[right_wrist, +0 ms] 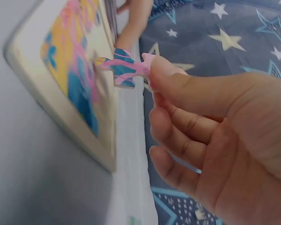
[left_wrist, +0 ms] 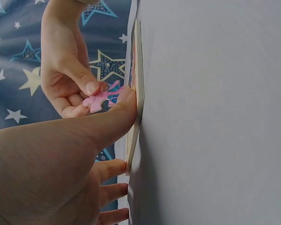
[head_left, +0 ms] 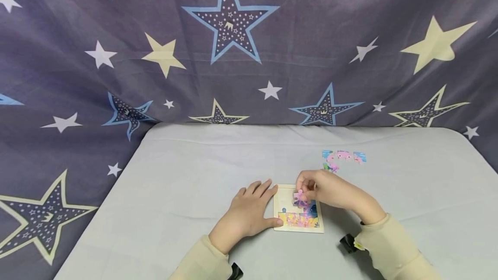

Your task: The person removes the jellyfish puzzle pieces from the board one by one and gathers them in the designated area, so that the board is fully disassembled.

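A pink and blue jigsaw piece is pinched between the thumb and fingers of my right hand, just above the puzzle tray. The tray is a pale framed square lying on the table; fitted pieces in yellow, pink and blue fill its near row and part of its right side, and its upper left shows bare backing. My left hand rests at the tray's left side, fingers spread, thumb on the near left corner of the frame. In the left wrist view the held piece appears beyond my left thumb.
Several loose jigsaw pieces with pink and blue print lie on the table behind the right hand. The table wears a light grey cloth. A dark curtain with stars hangs along the back and left.
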Tool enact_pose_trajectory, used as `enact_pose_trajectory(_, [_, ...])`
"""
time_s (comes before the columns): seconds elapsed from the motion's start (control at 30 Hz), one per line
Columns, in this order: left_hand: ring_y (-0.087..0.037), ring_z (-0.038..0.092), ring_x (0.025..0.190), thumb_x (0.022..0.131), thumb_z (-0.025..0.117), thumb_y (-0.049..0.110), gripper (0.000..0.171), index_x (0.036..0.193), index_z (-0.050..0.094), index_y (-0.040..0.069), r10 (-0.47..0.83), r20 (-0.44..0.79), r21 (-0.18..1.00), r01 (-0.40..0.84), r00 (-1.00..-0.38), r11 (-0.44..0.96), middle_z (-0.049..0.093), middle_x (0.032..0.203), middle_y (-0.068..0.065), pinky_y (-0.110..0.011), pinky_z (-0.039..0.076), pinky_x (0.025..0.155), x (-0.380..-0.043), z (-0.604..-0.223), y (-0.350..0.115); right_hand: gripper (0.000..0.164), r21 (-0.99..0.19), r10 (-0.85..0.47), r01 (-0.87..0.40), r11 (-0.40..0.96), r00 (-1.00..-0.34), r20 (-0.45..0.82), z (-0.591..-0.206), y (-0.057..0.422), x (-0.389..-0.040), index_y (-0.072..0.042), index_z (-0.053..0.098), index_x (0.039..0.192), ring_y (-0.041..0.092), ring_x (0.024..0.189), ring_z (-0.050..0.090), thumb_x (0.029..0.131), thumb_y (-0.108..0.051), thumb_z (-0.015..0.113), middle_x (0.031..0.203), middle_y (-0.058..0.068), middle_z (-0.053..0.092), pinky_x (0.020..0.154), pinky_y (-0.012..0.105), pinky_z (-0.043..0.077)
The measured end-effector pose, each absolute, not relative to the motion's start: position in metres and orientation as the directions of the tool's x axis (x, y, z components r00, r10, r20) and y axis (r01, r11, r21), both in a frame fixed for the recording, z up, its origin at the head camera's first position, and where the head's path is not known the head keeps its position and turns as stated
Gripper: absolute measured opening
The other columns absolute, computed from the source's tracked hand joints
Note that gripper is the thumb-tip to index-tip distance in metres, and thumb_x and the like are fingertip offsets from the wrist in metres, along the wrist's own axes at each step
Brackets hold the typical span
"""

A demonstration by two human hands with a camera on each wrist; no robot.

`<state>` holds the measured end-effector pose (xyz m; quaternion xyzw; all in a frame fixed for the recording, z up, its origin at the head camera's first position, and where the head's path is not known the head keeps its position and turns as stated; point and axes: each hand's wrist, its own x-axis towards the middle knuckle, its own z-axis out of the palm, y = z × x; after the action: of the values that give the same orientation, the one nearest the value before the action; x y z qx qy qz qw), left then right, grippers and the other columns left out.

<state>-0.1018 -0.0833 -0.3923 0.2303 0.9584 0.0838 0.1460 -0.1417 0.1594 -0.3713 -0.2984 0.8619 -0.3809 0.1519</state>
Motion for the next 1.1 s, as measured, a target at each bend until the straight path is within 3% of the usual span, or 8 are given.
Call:
enact_pose_trajectory(0.37, [-0.028,0.027,0.146,0.086,0.062,0.064,0.086,0.155,0.035,0.02,0.471,-0.236,0.238,0.42,-0.85,0.876,0.028,0.161,-0.002,-0.055,0.029,0.112,-0.101,-0.392,-0.083,0.012,-0.709,-0.48,-0.374,0.598,-0.875,0.056,-0.361,0.204,-0.156,-0.01,0.067,0.093,0.011,0.071,0.056,0.086,-0.006,0.076,0.077,-0.007,0.065,0.065,0.026,0.048])
enact_pose_trajectory(0.7, [-0.029,0.028,0.145,0.086,0.063,0.064,0.086,0.155,0.036,0.019,0.47,-0.227,0.241,0.419,-0.853,0.876,0.029,0.161,-0.003,-0.055,0.029,0.112,-0.101,-0.391,-0.083,0.014,-0.695,-0.401,-0.36,0.622,-0.909,0.112,-0.361,0.228,-0.162,-0.005,0.068,0.101,0.012,0.071,0.057,0.088,-0.002,0.073,0.079,-0.004,0.066,0.065,0.026,0.049])
enact_pose_trajectory(1.1, [-0.029,0.029,0.145,0.086,0.063,0.064,0.086,0.154,0.037,0.019,0.477,-0.216,0.246,0.426,-0.852,0.871,0.03,0.16,-0.003,-0.055,0.03,0.111,-0.1,-0.392,-0.084,0.017,-0.66,-0.223,-0.247,0.71,-0.967,0.122,-0.368,0.239,-0.169,0.002,0.065,0.112,0.023,0.079,0.058,0.095,0.0,0.063,0.086,0.011,0.066,0.063,0.032,0.048])
